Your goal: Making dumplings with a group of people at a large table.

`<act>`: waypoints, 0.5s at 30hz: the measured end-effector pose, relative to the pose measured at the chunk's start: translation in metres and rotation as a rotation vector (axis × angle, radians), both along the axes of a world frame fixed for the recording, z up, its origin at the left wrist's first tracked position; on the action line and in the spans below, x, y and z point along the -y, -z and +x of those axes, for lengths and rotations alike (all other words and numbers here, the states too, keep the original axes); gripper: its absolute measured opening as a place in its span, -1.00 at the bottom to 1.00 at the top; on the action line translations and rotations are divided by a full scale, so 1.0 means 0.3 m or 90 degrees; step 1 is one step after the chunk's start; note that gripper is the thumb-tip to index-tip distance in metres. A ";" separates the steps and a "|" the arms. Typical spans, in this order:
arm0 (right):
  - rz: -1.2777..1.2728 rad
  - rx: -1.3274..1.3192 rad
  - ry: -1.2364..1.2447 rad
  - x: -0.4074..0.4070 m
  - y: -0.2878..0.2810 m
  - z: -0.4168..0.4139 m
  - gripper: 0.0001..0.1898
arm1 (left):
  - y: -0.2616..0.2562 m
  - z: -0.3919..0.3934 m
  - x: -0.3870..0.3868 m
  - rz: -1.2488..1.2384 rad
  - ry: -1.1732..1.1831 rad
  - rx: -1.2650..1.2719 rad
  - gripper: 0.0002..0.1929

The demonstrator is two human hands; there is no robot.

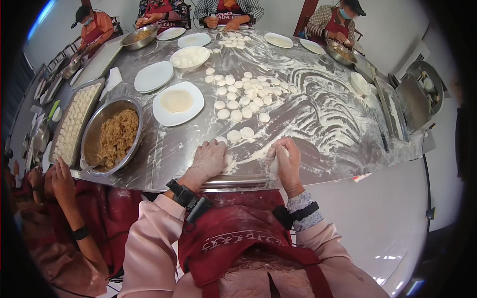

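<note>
My left hand (209, 159) rests palm down near the table's front edge, its back dusted with flour. A pale dough piece (228, 160) shows beside its thumb side, partly hidden, and another dough disc (221, 140) lies at its fingertips. How firmly the fingers hold any dough is hidden. My right hand (289, 160) is curled around a pale, flour-covered object (275, 165), whose shape is mostly covered. Two flattened dough discs (240, 134) lie just beyond my hands. Farther off, many small dough rounds (248, 91) are spread on the floured metal table (316, 149).
At left stand a steel bowl of brown filling (118, 138) and a tray of dumplings (76, 123). A square plate (179, 117) holds thin wrappers; stacked plates (154, 76) and a dough bowl (190, 57) lie beyond. A neighbour's hand (62, 182) is at left; co-workers sit opposite.
</note>
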State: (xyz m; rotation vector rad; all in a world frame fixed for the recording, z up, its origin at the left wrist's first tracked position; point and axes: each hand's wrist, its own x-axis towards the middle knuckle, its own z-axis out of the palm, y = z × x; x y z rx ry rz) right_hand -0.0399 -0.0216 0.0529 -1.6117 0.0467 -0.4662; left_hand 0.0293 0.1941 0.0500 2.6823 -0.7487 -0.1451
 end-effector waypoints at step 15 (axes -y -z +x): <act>-0.100 0.019 0.051 0.021 0.006 -0.007 -0.93 | 0.032 0.008 0.093 -0.142 0.174 -0.040 -0.80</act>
